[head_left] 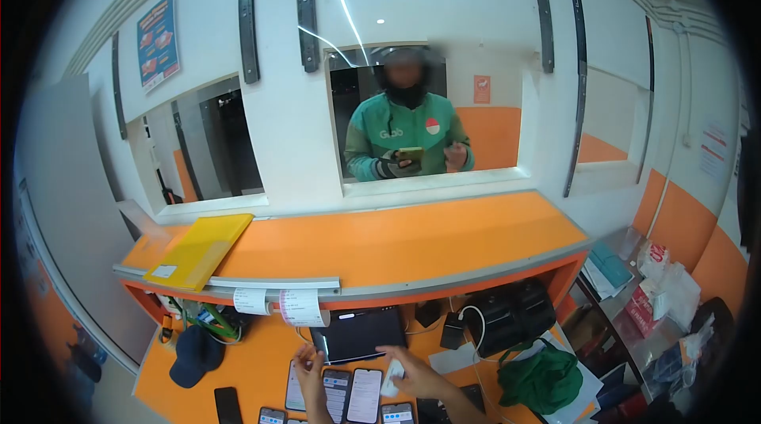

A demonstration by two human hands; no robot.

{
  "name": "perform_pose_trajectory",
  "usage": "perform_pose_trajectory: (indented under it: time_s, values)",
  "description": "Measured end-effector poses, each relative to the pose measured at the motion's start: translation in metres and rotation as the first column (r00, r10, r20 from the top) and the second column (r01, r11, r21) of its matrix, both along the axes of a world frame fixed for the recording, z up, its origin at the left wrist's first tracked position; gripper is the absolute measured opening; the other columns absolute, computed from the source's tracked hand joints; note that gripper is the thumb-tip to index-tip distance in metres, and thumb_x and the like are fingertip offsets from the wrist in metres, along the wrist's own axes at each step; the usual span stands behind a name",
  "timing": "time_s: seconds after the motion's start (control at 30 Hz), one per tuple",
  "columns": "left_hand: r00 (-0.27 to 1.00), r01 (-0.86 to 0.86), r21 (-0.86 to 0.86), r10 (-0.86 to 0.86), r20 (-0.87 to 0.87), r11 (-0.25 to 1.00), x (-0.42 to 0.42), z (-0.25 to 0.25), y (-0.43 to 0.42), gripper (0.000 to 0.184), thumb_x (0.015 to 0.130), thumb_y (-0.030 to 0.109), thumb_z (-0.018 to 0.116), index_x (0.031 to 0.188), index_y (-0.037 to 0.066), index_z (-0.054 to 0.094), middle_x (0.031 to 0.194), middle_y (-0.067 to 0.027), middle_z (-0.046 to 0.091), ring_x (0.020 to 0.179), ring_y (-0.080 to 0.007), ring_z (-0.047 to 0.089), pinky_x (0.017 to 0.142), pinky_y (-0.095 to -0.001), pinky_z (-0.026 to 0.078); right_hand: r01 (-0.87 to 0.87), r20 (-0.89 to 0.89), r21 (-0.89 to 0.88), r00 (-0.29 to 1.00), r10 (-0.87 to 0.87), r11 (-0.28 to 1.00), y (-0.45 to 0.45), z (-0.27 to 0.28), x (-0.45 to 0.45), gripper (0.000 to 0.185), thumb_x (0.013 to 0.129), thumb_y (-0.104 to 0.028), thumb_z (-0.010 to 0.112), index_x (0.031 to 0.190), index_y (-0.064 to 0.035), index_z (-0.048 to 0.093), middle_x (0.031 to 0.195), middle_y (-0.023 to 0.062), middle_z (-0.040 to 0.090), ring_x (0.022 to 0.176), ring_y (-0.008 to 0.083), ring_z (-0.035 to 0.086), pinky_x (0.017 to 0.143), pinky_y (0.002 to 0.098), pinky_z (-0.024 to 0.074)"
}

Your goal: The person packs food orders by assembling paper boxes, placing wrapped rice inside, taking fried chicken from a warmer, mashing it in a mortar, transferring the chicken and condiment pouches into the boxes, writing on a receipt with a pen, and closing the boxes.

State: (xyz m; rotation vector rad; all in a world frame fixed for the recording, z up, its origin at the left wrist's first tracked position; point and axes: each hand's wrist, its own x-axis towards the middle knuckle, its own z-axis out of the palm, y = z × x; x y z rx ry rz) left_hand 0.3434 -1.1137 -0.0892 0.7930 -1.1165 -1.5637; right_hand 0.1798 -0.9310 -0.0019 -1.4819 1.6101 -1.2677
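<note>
My left hand [310, 367] is raised over several phones, fingers loosely curled and apart, with nothing visible in them. Beneath it lie a light-screened phone [296, 392] and a dark-framed phone [336, 394]. My right hand [418, 376] is just right of a phone with a white screen [365, 396]. Its index finger stretches leftward, and the other fingers are closed on a small white object [391, 377] whose kind I cannot make out. More phones show at the bottom edge, one of them a lit phone [397, 414]. A closed black laptop [359, 335] lies behind my hands.
An orange counter shelf [412, 230] carries a yellow envelope [198, 254]; printed paper slips [299, 307] hang below. A dark cap [196, 357], black phone [227, 406], black bag [511, 315] and green cloth bag [541, 378] surround the work area. Beyond the window, a person [408, 135] holds a phone.
</note>
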Motion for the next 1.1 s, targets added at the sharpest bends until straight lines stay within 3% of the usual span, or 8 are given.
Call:
perform_pose_trajectory:
  time_s: [0.1, 0.17, 0.23, 0.27, 0.37, 0.5, 0.73, 1.1]
  values:
    - [0.878, 0.464, 0.004, -0.460, 0.129, 0.886, -0.005, 0.034, 0.041, 0.043, 0.096, 0.019, 0.059, 0.133, 0.004, 0.043, 0.119, -0.0092, 0.055, 0.110, -0.0166, 0.056, 0.091, -0.0299, 0.047, -0.188, 0.193, -0.143, 0.958, 0.214, 0.972, -0.002, -0.040, 0.003, 0.066, 0.077, 0.011, 0.048, 0.139, -0.0068, 0.034, 0.120, 0.0112, 0.044, 0.113, 0.0201, 0.048, 0.095, 0.0295, 0.0433]
    - [0.664, 0.747, 0.156, -0.738, -0.121, 0.647, -0.003, 0.014, 0.063, 0.042, 0.099, 0.025, 0.053, 0.134, 0.004, 0.042, 0.116, -0.0065, 0.058, 0.109, -0.0133, 0.056, 0.092, -0.0282, 0.046, -0.260, 0.345, -0.195, 0.885, 0.314, 0.946, -0.003, -0.045, 0.005, 0.053, 0.074, 0.014, 0.045, 0.124, -0.0039, 0.039, 0.126, 0.0118, 0.038, 0.128, 0.0189, 0.038, 0.100, 0.0304, 0.0411]
    - [0.575, 0.804, 0.275, -0.806, -0.138, 0.527, 0.000, 0.024, 0.082, 0.042, 0.099, 0.024, 0.055, 0.133, 0.003, 0.045, 0.114, -0.0036, 0.059, 0.108, -0.0113, 0.055, 0.091, -0.0263, 0.045, -0.171, 0.368, -0.201, 0.899, 0.236, 0.965, 0.001, -0.026, 0.010, 0.051, 0.077, 0.016, 0.045, 0.124, -0.0040, 0.039, 0.127, 0.0123, 0.037, 0.126, 0.0190, 0.043, 0.094, 0.0284, 0.0455]
    - [0.559, 0.821, 0.136, -0.829, 0.003, 0.554, 0.000, 0.025, 0.084, 0.039, 0.097, 0.020, 0.059, 0.129, 0.002, 0.049, 0.110, -0.0024, 0.061, 0.104, -0.0083, 0.056, 0.090, -0.0243, 0.045, -0.189, 0.384, -0.192, 0.889, 0.251, 0.963, 0.003, -0.020, 0.010, 0.051, 0.077, 0.016, 0.045, 0.124, -0.0040, 0.039, 0.127, 0.0123, 0.037, 0.126, 0.0190, 0.043, 0.094, 0.0284, 0.0455]
    - [0.731, 0.659, 0.254, -0.682, 0.008, 0.708, 0.015, 0.019, 0.086, 0.038, 0.088, 0.007, 0.069, 0.122, 0.002, 0.056, 0.089, -0.0030, 0.066, 0.075, -0.0068, 0.062, 0.062, -0.0199, 0.050, -0.132, 0.447, -0.091, 0.880, 0.159, 0.987, 0.000, -0.007, 0.001, 0.056, 0.081, 0.015, 0.050, 0.132, -0.0047, 0.036, 0.126, 0.0117, 0.036, 0.110, 0.0164, 0.056, 0.087, 0.0254, 0.0495]
    - [0.841, 0.521, 0.172, -0.538, 0.065, 0.836, 0.039, 0.044, 0.081, 0.024, 0.083, 0.007, 0.074, 0.102, -0.001, 0.062, 0.068, -0.0044, 0.067, 0.053, -0.0050, 0.057, 0.048, -0.0169, 0.044, 0.031, 0.310, -0.031, 0.950, -0.020, 0.999, -0.018, 0.018, -0.007, 0.064, 0.085, 0.006, 0.061, 0.139, -0.0012, 0.029, 0.121, 0.0182, 0.057, 0.097, 0.0169, 0.065, 0.078, 0.0246, 0.0529]
    - [0.965, 0.261, 0.078, -0.261, -0.005, 0.962, 0.041, 0.081, 0.094, 0.012, 0.083, 0.000, 0.070, 0.079, 0.001, 0.059, 0.070, -0.0116, 0.068, 0.053, -0.0068, 0.060, 0.050, -0.0164, 0.045, 0.021, 0.302, -0.207, 0.952, 0.044, 0.978, -0.041, 0.058, 0.000, 0.069, 0.088, 0.004, 0.063, 0.145, -0.0031, 0.025, 0.106, 0.0188, 0.066, 0.098, 0.0180, 0.067, 0.081, 0.0265, 0.0532]
    - [0.908, 0.417, 0.101, -0.409, -0.096, 0.903, 0.030, 0.076, 0.098, 0.007, 0.085, 0.003, 0.067, 0.089, -0.002, 0.064, 0.073, -0.0089, 0.065, 0.061, -0.0096, 0.060, 0.054, -0.0206, 0.044, -0.040, 0.327, -0.194, 0.939, 0.103, 0.980, -0.051, 0.065, -0.011, 0.064, 0.090, 0.003, 0.060, 0.145, -0.0031, 0.027, 0.096, 0.0176, 0.071, 0.095, 0.0168, 0.068, 0.083, 0.0258, 0.0521]
